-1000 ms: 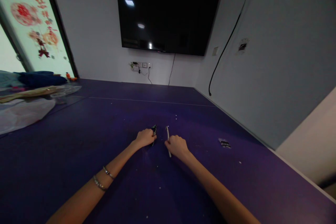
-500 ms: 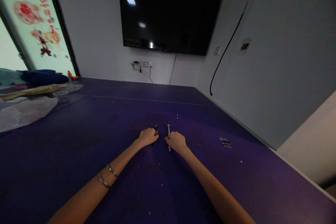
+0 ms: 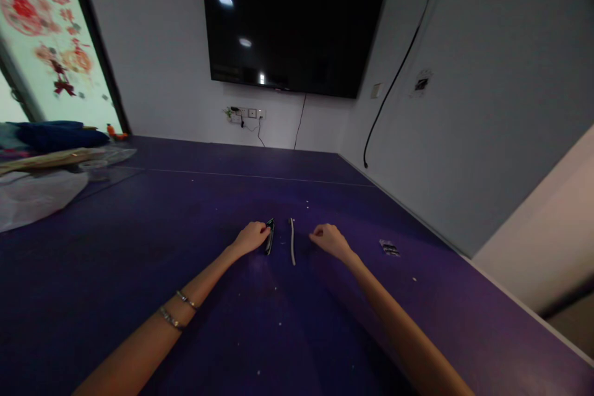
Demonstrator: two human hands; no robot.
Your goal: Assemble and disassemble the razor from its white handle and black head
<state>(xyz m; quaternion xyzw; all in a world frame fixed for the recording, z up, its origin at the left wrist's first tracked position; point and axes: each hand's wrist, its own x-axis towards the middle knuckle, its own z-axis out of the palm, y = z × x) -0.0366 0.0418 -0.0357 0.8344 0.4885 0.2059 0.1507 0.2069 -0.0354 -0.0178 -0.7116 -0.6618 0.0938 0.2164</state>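
A white toothbrush [image 3: 292,242] lies lengthwise on the purple tabletop [image 3: 185,322], its head pointing away from me. To its left, my left hand [image 3: 253,237] pinches the side of a slim dark packet [image 3: 270,240] with a shiny edge; what is inside cannot be made out. My right hand [image 3: 328,239] is just right of the toothbrush and apart from it, fingers curled together with nothing visible in them.
A small dark-printed clear wrapper [image 3: 388,247] lies to the right. Clear plastic [image 3: 41,195] and dark blue cloth [image 3: 60,135] are piled at the left. White specks dot the surface. A black cable [image 3: 392,83] hangs along the right wall, and a television [image 3: 292,21] is mounted ahead.
My right hand has let go of the toothbrush and moved right; the toothbrush now lies by itself. My left hand still has the dark packet. The view has shifted slightly.
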